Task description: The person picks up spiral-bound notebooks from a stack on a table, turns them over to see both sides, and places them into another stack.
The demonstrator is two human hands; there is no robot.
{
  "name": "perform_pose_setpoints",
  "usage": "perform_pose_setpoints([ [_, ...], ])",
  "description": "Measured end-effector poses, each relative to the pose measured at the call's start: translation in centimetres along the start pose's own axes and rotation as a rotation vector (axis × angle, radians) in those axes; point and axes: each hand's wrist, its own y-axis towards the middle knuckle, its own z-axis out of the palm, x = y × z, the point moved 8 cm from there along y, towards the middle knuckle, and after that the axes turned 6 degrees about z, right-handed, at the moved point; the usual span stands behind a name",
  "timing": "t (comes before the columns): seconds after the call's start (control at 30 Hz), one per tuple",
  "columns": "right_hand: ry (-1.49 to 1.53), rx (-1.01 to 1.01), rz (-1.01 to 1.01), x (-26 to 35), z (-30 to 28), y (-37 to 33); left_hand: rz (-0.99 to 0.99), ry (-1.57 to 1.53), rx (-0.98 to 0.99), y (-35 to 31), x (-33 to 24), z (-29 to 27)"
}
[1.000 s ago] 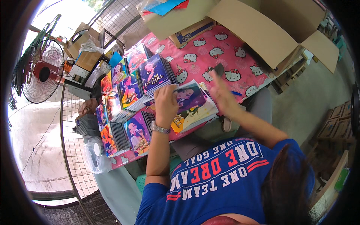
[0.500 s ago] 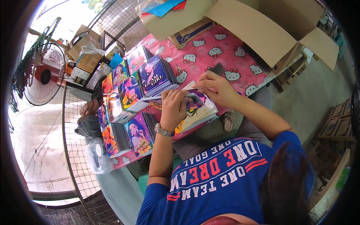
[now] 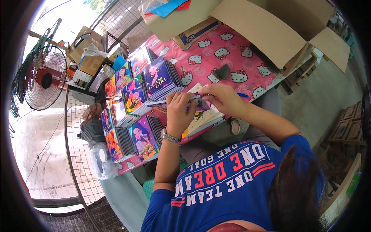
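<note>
My left hand [image 3: 178, 113], with a metal watch on its wrist, is closed around the edge of a purple-covered notebook [image 3: 201, 104]. The notebook is tilted, so I see little of its face. At its far right edge my right hand [image 3: 223, 99] pinches with thumb and forefinger; my fingers partly hide what they grip there. Under both hands lies a stack of notebooks with a cream and yellow cover [image 3: 206, 120]. Just left of my left hand stand several stacks of notebooks [image 3: 158, 79] with bright illustrated covers, some purple, some orange.
The pink patterned tablecloth [image 3: 208, 46] carries a dark rounded object [image 3: 222, 72] and a blue pen [image 3: 242, 95]. Large open cardboard boxes [image 3: 262, 33] stand at the far side. A fan [image 3: 46, 80] and a wire mesh wall [image 3: 79, 135] are at left.
My right hand has shifted a little right and down along the notebook's edge. More of the dark object and the blue pen shows now. My left hand has stayed almost in place.
</note>
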Motion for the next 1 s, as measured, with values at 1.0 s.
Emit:
perform_pose_setpoints([
  [1.0,0.969,0.707,0.353,-4.8,1.4,4.6,-0.214,0.146,-0.044,-4.1,1.1,0.2],
])
